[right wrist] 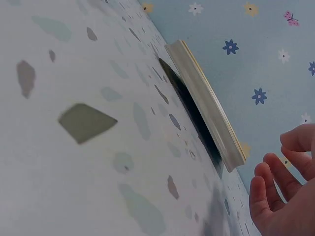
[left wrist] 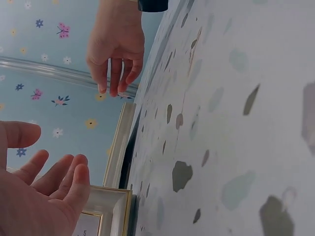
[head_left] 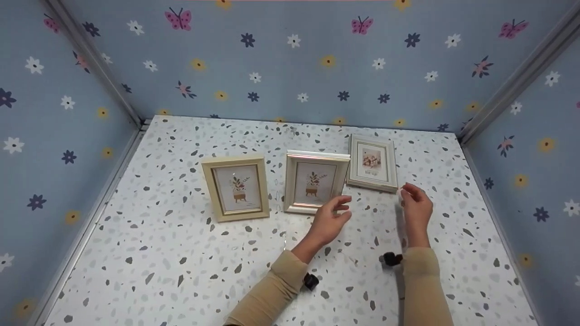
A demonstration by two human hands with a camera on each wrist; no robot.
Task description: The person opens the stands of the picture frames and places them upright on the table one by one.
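Observation:
Two picture frames stand upright with potted-plant prints: a pale gold one (head_left: 211, 190) on the left and a silvery one (head_left: 290, 183) in the middle. Behind and to the right, a third picture frame (head_left: 392, 158) with a pink floral print leans back low; the right wrist view shows its edge (right wrist: 209, 103) tilted, with a dark gap beneath. My left hand (head_left: 328, 224) hovers before the lower right corner of the silvery frame, fingers spread and slightly bent. Beside the third frame's near right corner is my right hand (head_left: 417, 210), its fingers loosely bent (right wrist: 283, 189). Neither hand visibly holds anything.
The frames share a white speckled tabletop (head_left: 181, 280). Blue walls (head_left: 290, 59) with flowers and butterflies enclose it at the back and both sides, with metal strips (head_left: 97, 52) in the corners. Dark wrist-worn devices (head_left: 311, 281) show beside both sleeves.

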